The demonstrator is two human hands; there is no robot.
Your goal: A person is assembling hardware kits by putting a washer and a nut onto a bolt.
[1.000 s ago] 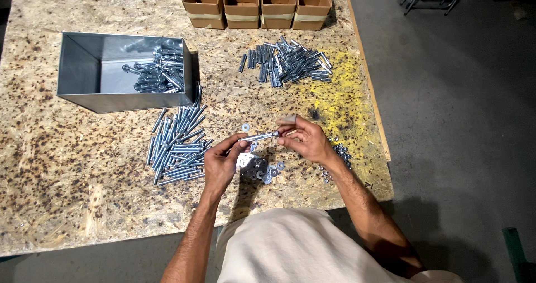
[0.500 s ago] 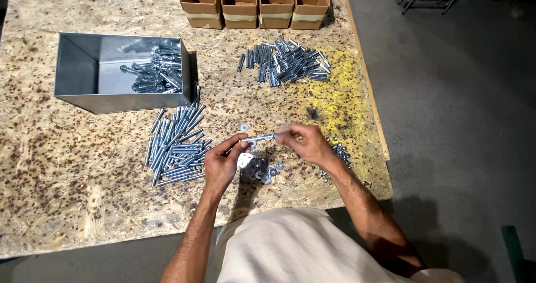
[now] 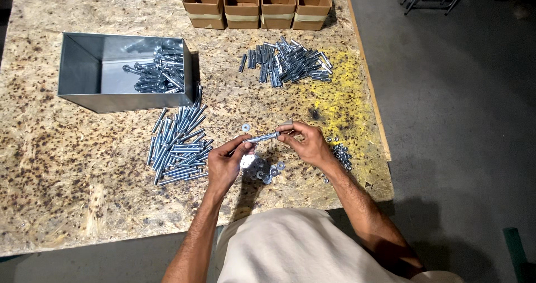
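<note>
My left hand (image 3: 226,163) and my right hand (image 3: 306,143) hold a silver bolt (image 3: 261,138) between them, just above the wooden table (image 3: 67,166). The left fingers pinch its left end. The right fingers grip a metal sleeve (image 3: 286,125) on its right end. Below the bolt lies a small heap of washers (image 3: 263,169), with one loose washer (image 3: 245,128) a little farther back. A pile of long bolts (image 3: 177,143) lies to the left of my left hand.
An open grey metal bin (image 3: 84,73) at the back left holds several assembled bolts. A pile of sleeves (image 3: 290,64) lies at the back centre. Several cardboard boxes (image 3: 258,4) line the far edge. Small nuts (image 3: 341,154) sit near the table's right edge.
Both hands stay in place with the bolt. The right fingers have shifted slightly on the bolt's right end.
</note>
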